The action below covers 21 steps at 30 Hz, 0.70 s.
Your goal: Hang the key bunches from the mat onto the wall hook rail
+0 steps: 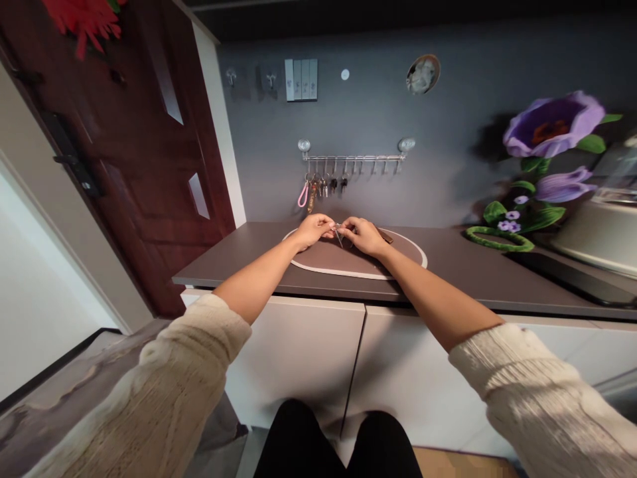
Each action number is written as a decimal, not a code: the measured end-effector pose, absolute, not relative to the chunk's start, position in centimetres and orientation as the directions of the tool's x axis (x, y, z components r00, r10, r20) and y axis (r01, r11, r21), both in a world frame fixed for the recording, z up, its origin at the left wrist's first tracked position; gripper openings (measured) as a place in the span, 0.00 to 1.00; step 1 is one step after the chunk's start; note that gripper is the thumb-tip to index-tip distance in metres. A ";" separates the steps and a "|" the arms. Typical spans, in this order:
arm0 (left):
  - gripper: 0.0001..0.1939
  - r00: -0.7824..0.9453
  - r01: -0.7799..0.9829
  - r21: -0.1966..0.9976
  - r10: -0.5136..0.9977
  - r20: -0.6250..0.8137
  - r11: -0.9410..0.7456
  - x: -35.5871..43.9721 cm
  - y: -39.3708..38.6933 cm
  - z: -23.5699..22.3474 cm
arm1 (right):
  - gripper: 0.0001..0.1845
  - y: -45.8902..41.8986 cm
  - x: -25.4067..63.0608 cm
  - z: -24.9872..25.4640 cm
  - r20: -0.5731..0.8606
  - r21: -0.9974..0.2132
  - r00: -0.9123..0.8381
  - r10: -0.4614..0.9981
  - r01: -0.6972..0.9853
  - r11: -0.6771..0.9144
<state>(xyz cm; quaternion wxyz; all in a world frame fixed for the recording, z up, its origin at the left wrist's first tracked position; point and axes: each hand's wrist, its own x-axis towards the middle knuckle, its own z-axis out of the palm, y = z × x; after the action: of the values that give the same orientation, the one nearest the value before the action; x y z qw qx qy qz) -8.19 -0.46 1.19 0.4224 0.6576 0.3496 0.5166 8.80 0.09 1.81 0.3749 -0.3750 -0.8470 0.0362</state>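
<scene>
Over an oval brown mat with a pale rim, both hands meet, fingertips almost touching. My left hand is closed in a pinch on a small metal key ring. Fingers of my right hand pinch the same ring from the other side. A thin key seems to hang below the fingertips; its details are too small to make out. Partly hidden behind my right hand, a brown flat piece lies on the mat.
Above the hands, a clear hook rail on the wall carries several keys and a pink loop. Purple fabric flowers stand at right, near a dark flat object. A dark red door is at left.
</scene>
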 end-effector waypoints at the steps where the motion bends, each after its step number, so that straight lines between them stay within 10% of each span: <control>1: 0.05 0.229 0.000 0.924 0.899 0.373 -0.383 -8.2 -0.4 1.1 | 0.11 0.0 8.8 1.9 0.609 -0.354 -0.431 0.666 0.603 0.714; 21: 0.11 0.280 -0.021 0.935 0.896 0.345 -0.353 -8.1 -0.6 1.1 | 0.13 0.6 8.7 1.7 0.580 -0.623 -0.340 0.740 0.400 0.672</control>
<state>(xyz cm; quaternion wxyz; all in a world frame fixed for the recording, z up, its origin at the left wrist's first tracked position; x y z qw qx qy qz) -8.13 -0.57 1.05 0.4602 0.6544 0.3342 0.4983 8.67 0.57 1.68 0.4491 -0.3579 -0.7964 0.1894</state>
